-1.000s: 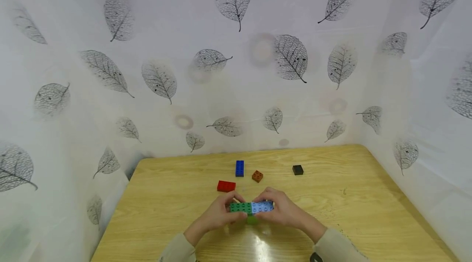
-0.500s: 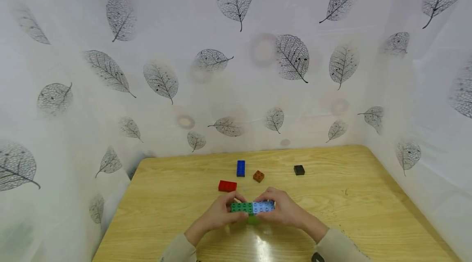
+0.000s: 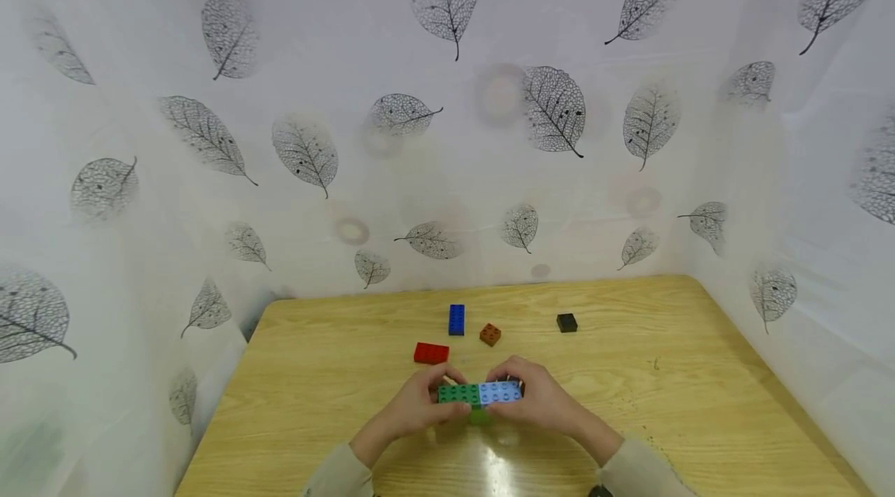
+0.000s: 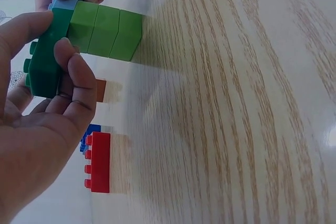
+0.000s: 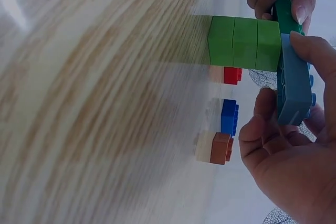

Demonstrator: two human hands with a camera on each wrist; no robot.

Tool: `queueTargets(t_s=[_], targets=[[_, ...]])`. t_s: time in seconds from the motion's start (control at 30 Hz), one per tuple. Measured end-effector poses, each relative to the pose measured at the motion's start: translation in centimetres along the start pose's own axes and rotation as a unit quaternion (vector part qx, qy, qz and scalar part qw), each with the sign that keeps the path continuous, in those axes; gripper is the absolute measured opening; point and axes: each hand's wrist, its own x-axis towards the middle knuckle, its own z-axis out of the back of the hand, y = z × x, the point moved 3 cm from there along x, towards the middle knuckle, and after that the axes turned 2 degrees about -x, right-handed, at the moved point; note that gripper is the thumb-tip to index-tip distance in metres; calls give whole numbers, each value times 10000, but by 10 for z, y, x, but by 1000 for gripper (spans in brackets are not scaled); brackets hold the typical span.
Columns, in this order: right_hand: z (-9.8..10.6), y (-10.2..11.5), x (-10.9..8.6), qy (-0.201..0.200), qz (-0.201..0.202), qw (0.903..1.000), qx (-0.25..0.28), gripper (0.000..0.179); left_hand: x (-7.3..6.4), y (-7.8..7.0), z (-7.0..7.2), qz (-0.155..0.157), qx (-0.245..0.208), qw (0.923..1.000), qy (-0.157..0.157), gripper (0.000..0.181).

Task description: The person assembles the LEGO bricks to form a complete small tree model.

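Observation:
In the head view my left hand [image 3: 411,408] grips a dark green brick [image 3: 457,394] between thumb and fingers. My right hand [image 3: 540,402] pinches a light blue brick [image 3: 499,392], thumb on the near side and fingers on the far side. The two bricks lie end to end, level, studs up. Beneath their meeting ends stands a column of light green blocks [image 4: 107,31], three high, reaching down to the table. The right wrist view shows the same light green column [image 5: 244,43] under the inner ends, while the outer ends overhang. Fingers of both hands curl under those overhanging parts.
Beyond the hands a red brick [image 3: 431,352], a dark blue brick [image 3: 457,320] and a small brown brick [image 3: 490,335] lie on the wooden table [image 3: 315,373]. Farther right is a small black brick [image 3: 567,322]. A leaf-patterned white curtain [image 3: 447,171] surrounds the table's back and sides.
The fingers of my right hand have shifted slightly on the light blue brick, so more of its studs show. The left hand and the loose bricks stay as they were.

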Motion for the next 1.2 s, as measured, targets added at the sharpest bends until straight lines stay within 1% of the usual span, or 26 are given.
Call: queueTargets(t_s=[0.17,0.23,0.3,0.33,0.4,0.5,0.63,0.77,0.9,0.97,1.1,1.2], targets=[[0,-2,-1,-16,96,9999,58,32,1,-3,4,-52,185,9998,107,31],[0,-2,-1,0,133,9999,50,32,1,-4,9,-68,332,9993,133,35],[0,-2,-1,14,156,9999,40,31,1,-7,16,-135,512,9986,62,38],[0,-2,-1,17,163,9999,25,31,1,-8,20,-127,608,9981,-15,39],[0,-2,-1,21,165,9999,-1,32,2,-9,29,-138,773,9966,-261,40],[1,-2,0,40,125,9999,-30,32,4,-7,42,-183,1009,9919,-755,37],[2,-1,0,61,122,9999,-58,33,6,4,56,-164,1195,9831,-1378,37],[2,-1,0,69,141,9999,-50,33,6,14,64,-64,1220,9755,-1830,40],[2,-1,0,88,101,9999,-25,33,8,24,69,39,1146,9707,-2113,43],[2,-2,1,102,69,9999,-9,33,9,28,70,46,1109,9694,-2188,43],[2,-2,0,133,31,9999,34,33,13,35,73,219,1001,9677,-2301,44],[2,-2,0,143,48,9999,65,33,14,40,74,355,1013,9659,-2355,44]])
